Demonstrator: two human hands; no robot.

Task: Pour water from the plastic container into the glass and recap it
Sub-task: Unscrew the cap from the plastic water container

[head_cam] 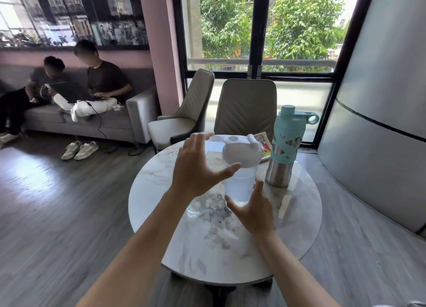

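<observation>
A clear plastic container with a white lid stands upright near the middle of the round marble table, with water in it. My left hand hovers open just left of the lid, thumb tip close to the lid's rim. My right hand is open at the container's base, fingers spread, apparently not gripping. A clear glass stands on the table behind my left wrist, mostly hidden.
A teal and steel bottle stands right of the container. A printed paper lies behind it. Two beige chairs sit at the far side. Two people sit on a grey sofa at left.
</observation>
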